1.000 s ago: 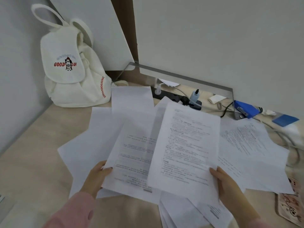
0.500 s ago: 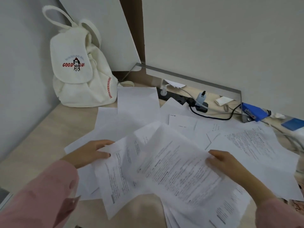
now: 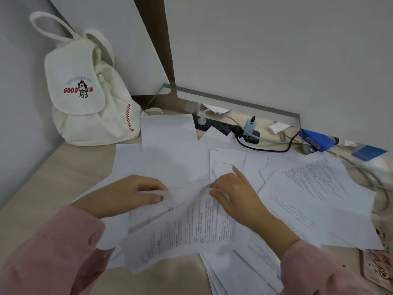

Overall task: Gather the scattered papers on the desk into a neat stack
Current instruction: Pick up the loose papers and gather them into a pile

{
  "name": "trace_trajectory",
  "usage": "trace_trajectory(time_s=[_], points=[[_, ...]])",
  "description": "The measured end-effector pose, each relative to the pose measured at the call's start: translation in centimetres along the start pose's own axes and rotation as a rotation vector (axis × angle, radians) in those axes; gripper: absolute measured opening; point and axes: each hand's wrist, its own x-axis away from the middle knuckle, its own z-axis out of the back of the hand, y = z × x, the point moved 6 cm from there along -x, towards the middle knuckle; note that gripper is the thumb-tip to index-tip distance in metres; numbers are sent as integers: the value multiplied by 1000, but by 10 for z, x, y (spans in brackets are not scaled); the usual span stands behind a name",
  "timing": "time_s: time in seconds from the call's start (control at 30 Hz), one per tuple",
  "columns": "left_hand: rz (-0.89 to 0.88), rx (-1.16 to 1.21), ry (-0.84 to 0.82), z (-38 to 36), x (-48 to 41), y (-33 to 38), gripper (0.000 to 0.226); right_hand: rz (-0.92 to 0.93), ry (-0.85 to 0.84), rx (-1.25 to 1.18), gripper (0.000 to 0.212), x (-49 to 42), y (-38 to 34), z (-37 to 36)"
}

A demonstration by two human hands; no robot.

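Several white printed sheets lie scattered over the pale wooden desk. Two overlapping printed sheets slant toward me at the desk's front. My left hand grips their upper left edge, fingers curled over the paper. My right hand holds their upper right part, thumb tucked on the paper and index finger stretched out toward a sheet behind. More sheets spread to the right, a blank one lies at the back, and some lie under my right forearm.
A white backpack stands in the back left corner. A black power strip with plugs and cables runs along the wall beside a blue box. A patterned phone case lies at the right edge.
The two held sheets have dropped from upright in front of me to nearly flat on the desk. Both hands moved forward and closer together along the sheets' top edge.
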Motion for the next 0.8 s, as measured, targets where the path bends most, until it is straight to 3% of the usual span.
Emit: trace_trajectory(time_s=[0.13, 0.3, 0.4, 0.47, 0.63, 0.73, 0.8], points=[[63, 325, 184, 16, 5, -3, 61, -297, 25, -220, 17, 19, 30, 25], [262, 680, 318, 13, -20, -30, 84, -544, 226, -620, 14, 53, 67, 53], [295, 882, 432, -15, -40, -35, 57, -672, 259, -772, 20, 77, 82, 48], [259, 929, 384, -48, -49, -31, 46, -757, 278, -824, 25, 94, 93, 36], [266, 982, 132, -127, -79, -25, 38, -921, 185, -869, 26, 126, 104, -5], [350, 910, 196, -152, -87, -36, 35, -950, 67, -939, 23, 142, 110, -25], [390, 849, 241, -159, -89, -45, 37, -1018, 114, -903, 22, 158, 130, -30]])
